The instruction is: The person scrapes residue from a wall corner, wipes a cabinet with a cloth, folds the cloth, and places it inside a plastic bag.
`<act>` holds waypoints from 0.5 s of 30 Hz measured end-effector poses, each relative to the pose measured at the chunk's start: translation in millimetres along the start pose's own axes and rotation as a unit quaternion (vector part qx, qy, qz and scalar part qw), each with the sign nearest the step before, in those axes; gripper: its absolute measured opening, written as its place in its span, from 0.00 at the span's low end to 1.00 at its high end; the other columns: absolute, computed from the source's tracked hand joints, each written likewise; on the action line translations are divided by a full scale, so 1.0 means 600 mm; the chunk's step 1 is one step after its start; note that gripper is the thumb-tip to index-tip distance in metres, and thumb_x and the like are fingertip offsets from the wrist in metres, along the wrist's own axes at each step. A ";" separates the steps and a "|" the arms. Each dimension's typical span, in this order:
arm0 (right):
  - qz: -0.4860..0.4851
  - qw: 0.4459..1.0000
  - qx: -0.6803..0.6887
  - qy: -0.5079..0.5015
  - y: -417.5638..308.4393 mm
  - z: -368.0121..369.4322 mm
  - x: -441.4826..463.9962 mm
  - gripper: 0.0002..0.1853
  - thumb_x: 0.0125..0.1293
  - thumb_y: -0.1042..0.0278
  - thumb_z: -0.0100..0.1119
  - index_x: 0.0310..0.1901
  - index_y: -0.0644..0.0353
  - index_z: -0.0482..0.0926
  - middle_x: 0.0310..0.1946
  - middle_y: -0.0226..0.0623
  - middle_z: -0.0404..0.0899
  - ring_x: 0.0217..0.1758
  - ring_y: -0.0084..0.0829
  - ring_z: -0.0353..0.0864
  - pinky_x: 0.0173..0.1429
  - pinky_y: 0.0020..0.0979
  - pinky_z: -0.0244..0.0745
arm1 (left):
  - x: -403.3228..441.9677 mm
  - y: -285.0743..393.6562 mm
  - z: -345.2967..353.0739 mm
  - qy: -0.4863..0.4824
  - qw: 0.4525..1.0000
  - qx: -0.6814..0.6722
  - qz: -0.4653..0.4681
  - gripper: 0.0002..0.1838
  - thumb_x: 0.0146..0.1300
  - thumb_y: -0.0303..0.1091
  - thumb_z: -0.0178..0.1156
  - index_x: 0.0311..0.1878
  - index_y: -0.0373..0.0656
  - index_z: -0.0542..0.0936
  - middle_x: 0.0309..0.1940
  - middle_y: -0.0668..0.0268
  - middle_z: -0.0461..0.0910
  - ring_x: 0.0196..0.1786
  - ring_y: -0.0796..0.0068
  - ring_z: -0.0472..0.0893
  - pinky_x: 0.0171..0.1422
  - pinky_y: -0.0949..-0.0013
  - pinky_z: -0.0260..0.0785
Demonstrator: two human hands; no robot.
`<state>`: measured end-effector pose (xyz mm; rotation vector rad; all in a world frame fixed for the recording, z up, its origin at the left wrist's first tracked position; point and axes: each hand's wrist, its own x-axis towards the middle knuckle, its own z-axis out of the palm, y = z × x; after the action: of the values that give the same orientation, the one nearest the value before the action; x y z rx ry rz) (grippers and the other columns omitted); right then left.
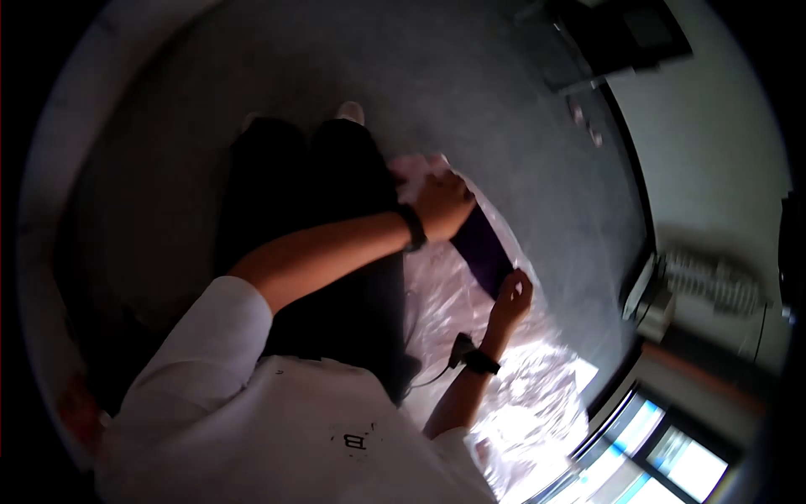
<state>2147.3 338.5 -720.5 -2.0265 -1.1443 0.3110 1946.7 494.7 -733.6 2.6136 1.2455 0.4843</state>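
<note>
A dark purple strip (pixel 484 252), which looks like folded cloth, stretches between my two hands over a pinkish see-through plastic sheet or bag (pixel 437 290). At its upper end my left hand (pixel 445 206) is closed, fingers curled down over the strip. My right hand (pixel 514 298) pinches the lower end between thumb and fingers. Just what kind of item the strip is, I cannot make out. The plastic lies crumpled beside my right leg and shines brightly lower down. Both wrists carry dark bands, and a small dark device with a cable (pixel 460 349) sits by the right one.
My legs in dark trousers (pixel 336 193) extend over the grey floor (pixel 252 50). A dark chair (pixel 625 38) stands at the upper right, near the pale wall (pixel 714 134). Pale stacked items (pixel 709 281) are at the right, and a bright window (pixel 684 454) is at the lower right.
</note>
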 end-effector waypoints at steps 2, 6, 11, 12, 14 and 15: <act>0.007 0.996 -0.082 -0.043 -0.018 0.037 0.020 0.19 0.68 0.67 0.56 0.57 0.67 0.72 0.48 0.48 0.79 0.47 0.34 0.80 0.49 0.33 0.78 | -0.002 0.017 0.042 0.145 0.989 0.030 -0.023 0.19 0.55 0.38 0.60 0.50 0.43 0.79 0.51 0.55 0.74 0.57 0.51 0.71 0.50 0.41 0.64; -0.037 0.984 -0.171 -0.041 -0.026 0.091 0.045 0.25 0.64 0.64 0.58 0.60 0.70 0.68 0.58 0.58 0.72 0.63 0.55 0.69 0.67 0.45 0.64 | 0.028 -0.008 0.022 -0.011 0.986 -0.118 -0.117 0.17 0.56 0.35 0.57 0.50 0.43 0.79 0.50 0.58 0.76 0.57 0.56 0.73 0.51 0.41 0.65; -0.062 0.964 -0.257 0.022 0.012 0.098 0.024 0.25 0.63 0.64 0.56 0.59 0.68 0.69 0.58 0.57 0.70 0.64 0.55 0.67 0.66 0.50 0.63 | 0.012 -0.075 0.031 -0.069 0.933 -0.307 -0.176 0.15 0.58 0.31 0.56 0.49 0.47 0.80 0.48 0.61 0.81 0.54 0.53 0.75 0.55 0.46 0.69; -0.058 0.959 -0.278 0.025 0.002 0.100 0.011 0.25 0.63 0.64 0.55 0.59 0.68 0.69 0.59 0.56 0.69 0.65 0.55 0.65 0.67 0.51 0.62 | 0.010 -0.078 0.040 -0.036 0.932 -0.322 -0.160 0.15 0.58 0.32 0.56 0.49 0.49 0.81 0.49 0.62 0.81 0.53 0.52 0.76 0.55 0.47 0.70; -0.074 0.934 -0.350 -0.011 0.030 0.119 -0.014 0.28 0.69 0.59 0.48 0.65 0.67 0.62 0.65 0.57 0.63 0.70 0.58 0.58 0.72 0.55 0.55 | 0.016 -0.076 0.027 -0.061 0.937 -0.295 -0.179 0.12 0.59 0.33 0.58 0.45 0.46 0.81 0.45 0.65 0.82 0.53 0.57 0.76 0.50 0.50 0.74; -0.077 0.928 -0.366 -0.003 0.031 0.129 -0.026 0.28 0.70 0.58 0.47 0.66 0.67 0.60 0.66 0.57 0.61 0.71 0.58 0.56 0.73 0.56 0.54 | 0.017 -0.070 0.024 -0.045 0.943 -0.280 -0.173 0.11 0.58 0.33 0.58 0.44 0.45 0.81 0.43 0.64 0.82 0.53 0.58 0.76 0.49 0.50 0.74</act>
<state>2107.9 359.3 -788.2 -2.5339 -1.5717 -0.2339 1928.1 528.5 -758.3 1.8813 1.2705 0.5471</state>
